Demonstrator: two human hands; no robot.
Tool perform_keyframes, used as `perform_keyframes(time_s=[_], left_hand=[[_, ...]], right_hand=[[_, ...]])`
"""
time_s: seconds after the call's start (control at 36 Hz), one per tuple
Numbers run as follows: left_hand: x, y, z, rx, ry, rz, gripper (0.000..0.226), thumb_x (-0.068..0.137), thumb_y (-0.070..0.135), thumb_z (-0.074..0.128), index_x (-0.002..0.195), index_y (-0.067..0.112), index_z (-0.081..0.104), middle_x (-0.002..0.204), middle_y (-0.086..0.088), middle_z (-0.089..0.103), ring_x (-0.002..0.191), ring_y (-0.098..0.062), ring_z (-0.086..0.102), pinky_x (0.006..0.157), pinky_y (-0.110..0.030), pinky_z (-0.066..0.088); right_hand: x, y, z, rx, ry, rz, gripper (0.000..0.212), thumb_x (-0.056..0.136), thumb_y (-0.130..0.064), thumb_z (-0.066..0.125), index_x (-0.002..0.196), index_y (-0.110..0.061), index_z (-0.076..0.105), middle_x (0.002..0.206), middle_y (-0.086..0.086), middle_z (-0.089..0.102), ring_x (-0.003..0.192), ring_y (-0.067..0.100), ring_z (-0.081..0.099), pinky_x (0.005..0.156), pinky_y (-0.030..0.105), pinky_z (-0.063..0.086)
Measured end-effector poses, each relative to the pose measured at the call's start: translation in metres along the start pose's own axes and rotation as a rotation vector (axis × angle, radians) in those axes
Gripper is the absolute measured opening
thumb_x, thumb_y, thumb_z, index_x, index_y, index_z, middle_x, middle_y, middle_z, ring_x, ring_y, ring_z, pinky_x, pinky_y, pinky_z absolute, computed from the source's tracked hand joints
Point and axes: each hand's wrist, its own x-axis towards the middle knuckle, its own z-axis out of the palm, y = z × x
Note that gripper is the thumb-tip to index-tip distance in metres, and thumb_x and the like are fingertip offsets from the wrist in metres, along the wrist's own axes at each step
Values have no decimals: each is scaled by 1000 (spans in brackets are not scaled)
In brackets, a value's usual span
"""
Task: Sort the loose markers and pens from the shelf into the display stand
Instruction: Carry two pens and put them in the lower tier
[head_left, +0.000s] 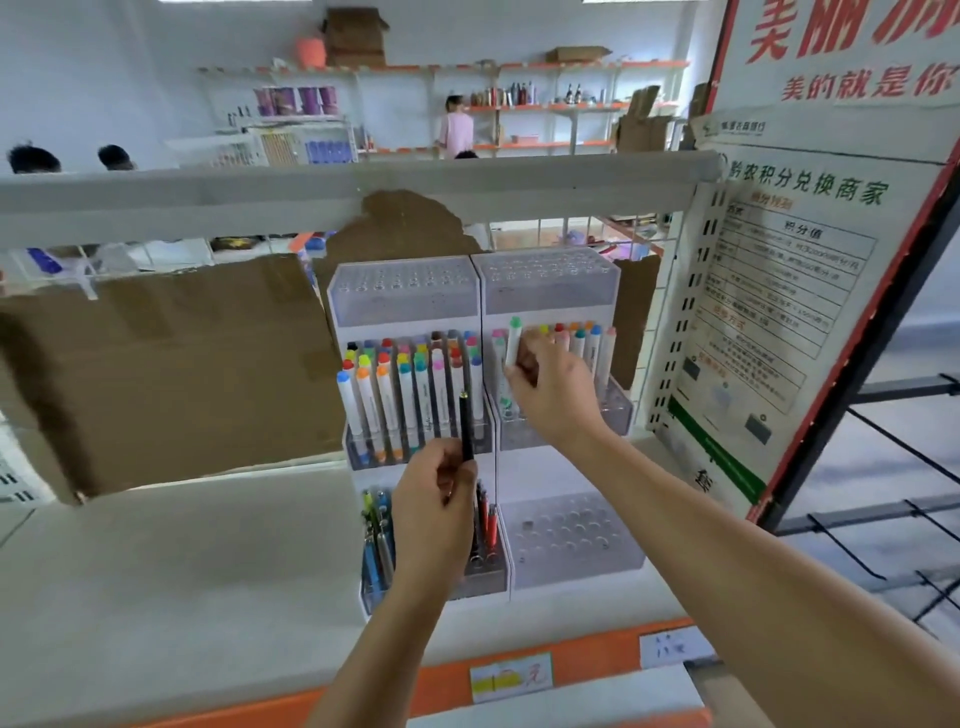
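A: Head view: the right hand (545, 387) is pinching a green-capped marker (513, 343), upright, over the right middle tray (615, 410) of the stand (410, 597). The left hand (436, 512) is gripping a black pen (466, 423), tip up, in front of the lower left tray.

B: So the marker is going in first?

A: I'm judging so. Keeping it vertical and finding a free hole beside the other markers (395, 389) should be helping.

B: And the pen?

A: It is probably belonging with the pens (376, 535) below; holding it clear of the caps is avoiding knocks. The shelf (182, 561) is showing no loose ones.
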Motion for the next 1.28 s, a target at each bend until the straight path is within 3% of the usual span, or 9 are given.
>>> perform_keyframes(time_s=[0.17,0.31,0.61,0.75,0.86,1.06,1.14,1.22,1.28], left_hand=[[-2,2,-3,-11,1,1,16,92,8,55,89,23,59,85,6,63,78,-5,58,64,-8,42],[-3,2,-4,-17,1,-1,16,92,7,56,88,22,59,84,4,64,77,-7,58,64,-12,40],[-5,-3,-20,-17,29,-2,13,92,7,56,88,18,60,81,0,64,70,-12,55,63,-21,40],[-8,-3,-27,16,11,0,10,92,10,56,94,19,60,89,3,65,82,-8,60,70,-15,44],[-8,-2,-33,4,17,-7,11,93,10,56,95,20,59,88,7,64,82,-5,60,67,-7,43],[-5,-6,-30,27,-10,-29,9,94,12,55,96,20,59,90,6,63,82,-4,58,69,-11,42],[-4,-10,-27,34,-7,-34,9,93,12,56,98,16,62,93,1,65,84,-12,60,74,-21,48],[-3,-10,-24,33,2,-25,8,92,12,57,98,16,62,92,-1,66,84,-15,61,75,-27,50],[-4,-9,-24,35,1,-4,8,92,12,57,96,19,60,90,1,66,82,-11,60,71,-20,47]], right_hand=[[1,-2,-1,-15,4,78,11,93,-23,54,89,-22,43,79,-1,54,73,24,54,57,28,39],[0,-9,-6,-128,-25,-7,3,96,-20,49,97,-17,48,78,-4,49,68,17,47,53,24,34],[6,-17,-4,-90,-30,70,7,93,-17,54,95,-11,55,80,0,55,76,22,57,69,39,55],[-8,-14,8,-227,-83,0,10,92,-18,53,94,-20,44,77,-3,52,71,21,56,62,32,48],[-10,-11,16,-188,-34,89,9,91,-22,54,86,-22,46,73,-6,52,66,17,49,49,21,27],[-1,-9,7,-222,-88,163,9,89,-21,56,85,-19,49,71,-5,51,70,20,52,59,27,40],[0,-12,8,-281,-138,143,8,88,-16,55,84,-18,48,66,-6,46,69,20,52,61,29,42],[-1,-11,9,-338,-146,174,11,88,-14,57,82,-18,50,77,-2,54,72,20,51,63,29,39],[-5,-6,10,-357,-131,184,12,90,-19,60,81,-20,51,87,-2,56,77,20,54,65,29,38]])
